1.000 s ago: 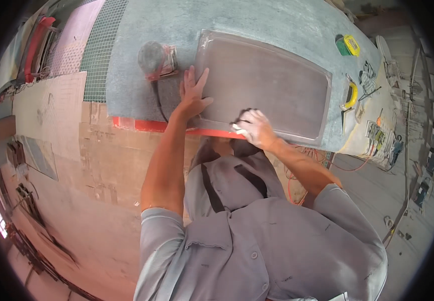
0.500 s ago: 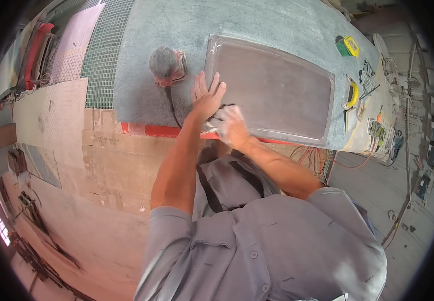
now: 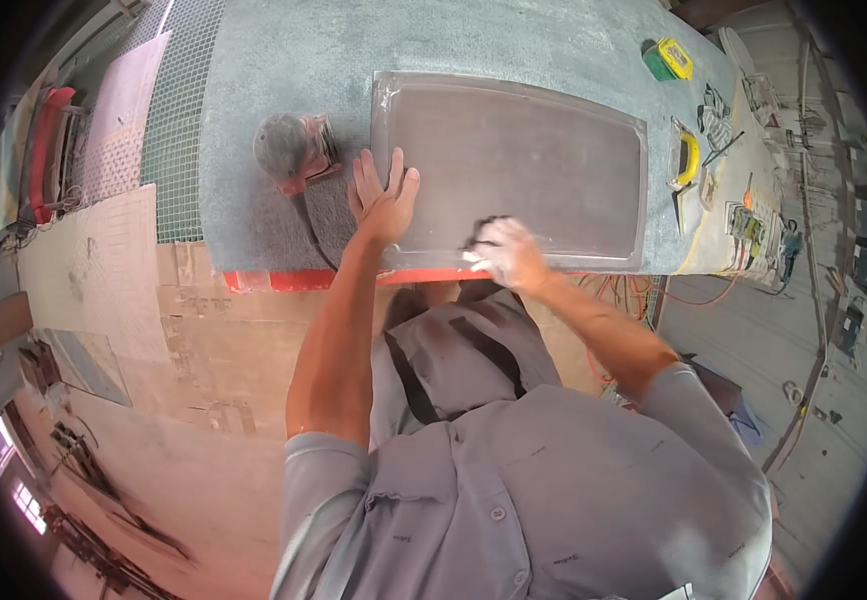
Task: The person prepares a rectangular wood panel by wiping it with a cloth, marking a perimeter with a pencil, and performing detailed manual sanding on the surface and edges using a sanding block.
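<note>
A flat grey-brown panel [image 3: 528, 165] with a paler raised border lies on the blue-grey covered table. My left hand [image 3: 385, 200] rests flat on its left edge, fingers spread, holding nothing. At the near border, my right hand [image 3: 511, 252], dusted white over the fingers, presses down on a small dark pad [image 3: 483, 230]. Only the pad's dark rim shows past the fingers, so its exact kind cannot be made out. Left of the panel sits a power sander [image 3: 288, 150] with a dark dusty top and red body, its cord running over the table's near edge.
Toward the right lie a green and yellow box-shaped thing [image 3: 667, 60], a yellow-handled tool [image 3: 689, 160], gloves [image 3: 715, 118] and several small tools. Green grating [image 3: 173, 150] borders the table's left. Orange cords [image 3: 638, 290] hang below the near edge.
My right hand has slid rightward along the panel's near border with the dark pad, away from my left hand. The left hand stays at the panel's left edge. The whole view has shifted slightly.
</note>
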`<action>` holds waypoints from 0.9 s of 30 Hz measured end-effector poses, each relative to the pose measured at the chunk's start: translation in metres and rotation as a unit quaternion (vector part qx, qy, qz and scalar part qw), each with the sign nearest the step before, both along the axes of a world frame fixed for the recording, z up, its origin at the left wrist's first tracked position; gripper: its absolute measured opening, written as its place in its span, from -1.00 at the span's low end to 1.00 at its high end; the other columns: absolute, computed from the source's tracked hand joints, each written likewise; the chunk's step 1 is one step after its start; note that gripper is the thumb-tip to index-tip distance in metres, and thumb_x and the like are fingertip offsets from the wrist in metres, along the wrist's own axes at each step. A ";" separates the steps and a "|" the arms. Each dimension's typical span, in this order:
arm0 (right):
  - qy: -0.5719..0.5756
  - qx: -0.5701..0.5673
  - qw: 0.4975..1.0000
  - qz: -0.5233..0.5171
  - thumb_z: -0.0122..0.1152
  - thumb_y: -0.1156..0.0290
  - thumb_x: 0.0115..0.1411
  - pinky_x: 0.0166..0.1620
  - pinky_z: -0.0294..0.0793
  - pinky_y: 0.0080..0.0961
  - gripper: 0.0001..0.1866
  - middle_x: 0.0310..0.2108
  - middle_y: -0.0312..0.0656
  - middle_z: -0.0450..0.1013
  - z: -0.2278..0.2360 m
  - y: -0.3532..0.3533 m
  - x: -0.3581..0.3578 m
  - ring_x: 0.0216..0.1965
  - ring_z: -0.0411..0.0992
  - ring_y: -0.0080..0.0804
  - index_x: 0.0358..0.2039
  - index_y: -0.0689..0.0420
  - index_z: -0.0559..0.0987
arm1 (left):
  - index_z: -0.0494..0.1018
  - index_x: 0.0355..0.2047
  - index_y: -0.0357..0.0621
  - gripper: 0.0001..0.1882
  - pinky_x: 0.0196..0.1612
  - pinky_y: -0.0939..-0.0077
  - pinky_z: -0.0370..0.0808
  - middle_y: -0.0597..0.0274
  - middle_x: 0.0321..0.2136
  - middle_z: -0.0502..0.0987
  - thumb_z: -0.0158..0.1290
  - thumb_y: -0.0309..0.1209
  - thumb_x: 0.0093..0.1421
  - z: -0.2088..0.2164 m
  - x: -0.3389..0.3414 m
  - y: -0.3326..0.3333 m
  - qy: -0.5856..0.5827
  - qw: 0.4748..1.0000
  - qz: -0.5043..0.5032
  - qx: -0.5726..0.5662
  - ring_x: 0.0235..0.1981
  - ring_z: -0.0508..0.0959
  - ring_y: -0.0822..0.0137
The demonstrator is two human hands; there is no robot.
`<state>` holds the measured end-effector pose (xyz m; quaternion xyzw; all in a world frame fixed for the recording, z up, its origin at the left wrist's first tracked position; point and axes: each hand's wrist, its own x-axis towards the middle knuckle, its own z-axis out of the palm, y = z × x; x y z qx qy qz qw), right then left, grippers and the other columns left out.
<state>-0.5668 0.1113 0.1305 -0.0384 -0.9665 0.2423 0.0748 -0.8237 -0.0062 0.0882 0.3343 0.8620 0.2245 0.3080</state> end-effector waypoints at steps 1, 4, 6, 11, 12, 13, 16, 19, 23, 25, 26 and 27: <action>0.011 0.001 1.000 -0.011 0.33 0.34 0.07 0.09 0.41 -0.17 -0.68 -0.11 -0.18 0.55 -0.009 -0.024 -0.031 0.00 0.48 -0.14 -0.12 -0.02 0.76 | 0.02 0.62 0.33 -0.24 0.59 -0.13 -0.34 -0.11 0.64 -0.32 -0.32 0.24 0.52 0.001 0.000 0.002 0.003 1.000 -0.005 0.000 0.65 -0.36 -0.08; 0.043 -0.005 0.996 -0.077 0.32 0.35 0.15 0.04 0.43 -0.17 -0.74 -0.09 -0.19 0.57 -0.032 -0.085 -0.100 -0.03 0.49 -0.13 -0.14 -0.01 0.77 | -0.02 0.63 0.38 -0.23 0.59 -0.11 -0.37 -0.07 0.65 -0.36 -0.34 0.27 0.52 -0.006 -0.001 -0.001 0.018 1.000 -0.010 -0.003 0.65 -0.37 -0.05; 0.055 -0.004 0.993 -0.106 0.32 0.35 0.19 0.00 0.44 -0.15 -0.78 -0.06 -0.20 0.59 -0.043 -0.098 -0.116 -0.03 0.50 -0.11 -0.14 -0.07 0.77 | -0.07 0.64 0.40 -0.22 0.59 -0.09 -0.41 0.00 0.65 -0.43 -0.38 0.30 0.52 -0.010 -0.005 -0.002 0.007 1.000 -0.004 -0.010 0.66 -0.41 0.00; -0.002 0.010 1.000 -0.020 0.29 0.32 0.25 0.03 0.40 -0.20 -0.81 -0.19 -0.35 0.53 -0.004 -0.034 -0.046 -0.04 0.48 -0.25 -0.18 -0.20 0.78 | -0.17 0.66 0.36 -0.05 0.59 -0.12 -0.37 -0.01 0.65 -0.40 -0.23 0.41 0.42 -0.008 -0.002 -0.001 0.067 0.997 -0.008 -0.045 0.65 -0.41 -0.01; 0.015 0.006 0.999 -0.035 0.30 0.32 0.21 0.04 0.38 -0.23 -0.81 -0.23 -0.36 0.50 0.000 -0.013 -0.012 -0.02 0.47 -0.27 -0.18 -0.18 0.78 | -0.19 0.66 0.36 -0.01 0.59 -0.12 -0.36 -0.02 0.65 -0.39 -0.19 0.43 0.39 -0.009 0.003 0.000 0.096 0.994 -0.016 -0.057 0.65 -0.41 -0.02; 0.058 0.021 0.997 -0.035 0.38 0.29 0.15 0.03 0.37 -0.20 -0.82 -0.25 -0.35 0.49 0.002 0.013 0.025 -0.03 0.46 -0.27 -0.21 -0.13 0.77 | -0.19 0.66 0.31 0.11 0.58 -0.18 -0.30 -0.16 0.63 -0.34 0.03 0.41 0.30 -0.011 0.003 -0.004 0.115 0.992 -0.014 -0.042 0.65 -0.36 -0.12; 0.073 0.049 0.994 -0.059 0.52 0.33 0.04 0.00 0.37 -0.16 -0.81 -0.30 -0.28 0.46 0.004 0.094 0.146 -0.13 0.46 -0.16 -0.27 -0.09 0.77 | -0.17 0.64 -0.03 0.27 0.57 -0.22 -0.21 -0.36 0.59 -0.19 0.29 0.26 0.19 -0.010 0.001 -0.010 0.155 0.987 -0.048 0.021 0.62 -0.21 -0.30; -0.024 0.058 0.995 -0.071 0.40 0.33 0.07 -0.10 0.37 -0.13 -0.86 -0.30 -0.20 0.44 0.015 0.168 0.246 -0.13 0.43 -0.09 -0.32 -0.03 0.74 | -0.16 0.60 -0.30 0.37 0.57 -0.12 -0.14 -0.40 0.58 -0.12 0.39 0.20 0.11 -0.002 0.003 -0.004 0.147 0.988 -0.029 0.033 0.61 -0.13 -0.29; -0.004 0.052 0.997 -0.049 0.37 0.35 0.09 -0.08 0.39 -0.15 -0.83 -0.29 -0.20 0.42 0.001 0.169 0.249 -0.16 0.41 -0.11 -0.26 -0.04 0.75 | -0.22 0.61 -0.27 0.42 0.58 -0.12 -0.19 -0.34 0.60 -0.17 0.42 0.20 0.07 -0.006 -0.007 -0.004 0.141 0.990 -0.026 0.017 0.62 -0.15 -0.20; -0.006 0.040 0.998 -0.056 0.37 0.43 0.10 -0.05 0.40 -0.16 -0.81 -0.28 -0.18 0.43 0.011 0.150 0.220 -0.12 0.42 -0.09 -0.23 -0.01 0.74 | -0.25 0.62 -0.25 0.44 0.58 -0.14 -0.23 -0.32 0.60 -0.18 0.42 0.19 0.06 -0.006 -0.002 -0.004 0.128 0.991 -0.020 0.014 0.63 -0.18 -0.18; 0.002 0.031 0.998 -0.054 0.38 0.43 0.07 -0.04 0.40 -0.15 -0.78 -0.27 -0.17 0.43 0.010 0.151 0.221 -0.11 0.42 -0.09 -0.22 0.01 0.73 | -0.26 0.62 -0.24 0.45 0.58 -0.15 -0.25 -0.32 0.60 -0.19 0.43 0.19 0.05 -0.004 -0.002 -0.004 0.121 0.992 -0.018 0.015 0.64 -0.19 -0.17; 0.010 0.021 0.998 -0.053 0.39 0.43 0.04 -0.04 0.40 -0.14 -0.75 -0.27 -0.17 0.44 0.009 0.154 0.223 -0.09 0.41 -0.10 -0.21 0.03 0.72 | -0.25 0.62 -0.25 0.46 0.58 -0.14 -0.25 -0.32 0.60 -0.19 0.44 0.19 0.04 -0.003 -0.001 -0.004 0.123 0.992 -0.016 0.012 0.63 -0.19 -0.18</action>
